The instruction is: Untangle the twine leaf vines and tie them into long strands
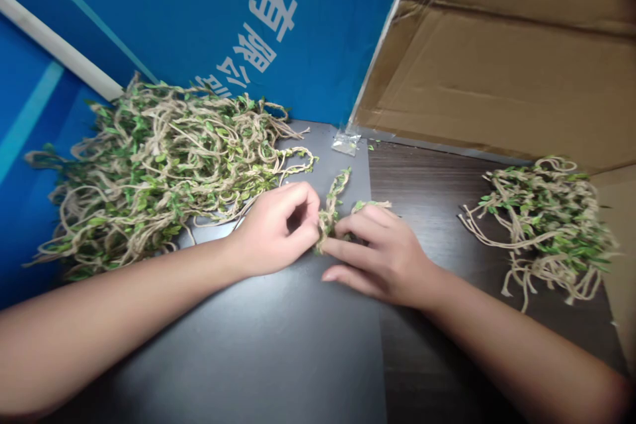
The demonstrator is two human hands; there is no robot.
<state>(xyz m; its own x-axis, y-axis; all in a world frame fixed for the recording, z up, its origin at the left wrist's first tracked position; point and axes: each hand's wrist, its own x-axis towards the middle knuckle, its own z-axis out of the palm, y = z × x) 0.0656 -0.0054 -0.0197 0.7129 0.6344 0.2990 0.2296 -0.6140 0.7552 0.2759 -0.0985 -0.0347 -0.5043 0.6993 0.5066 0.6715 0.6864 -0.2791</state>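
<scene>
Between my two hands is a short piece of braided twine with green leaves (336,195), partly hidden by my fingers. Thumb and fingertips of my left hand (283,225) pinch its near end. My right hand (380,248) curls round the other side of the twine, with its thumb stretched out low; a leafy strand end shows above the knuckles. Left of my left hand lies a big tangled heap of leafy twine (179,165). A smaller pile of leafy twine (556,225) lies off to the right.
A grey sheet (278,351) covers the left of the dark wooden table (417,172). Behind stand a blue printed panel (328,46) and a large cardboard sheet (507,79). A small clear plastic scrap (346,142) lies at their corner. A white bar (59,43) slants at upper left.
</scene>
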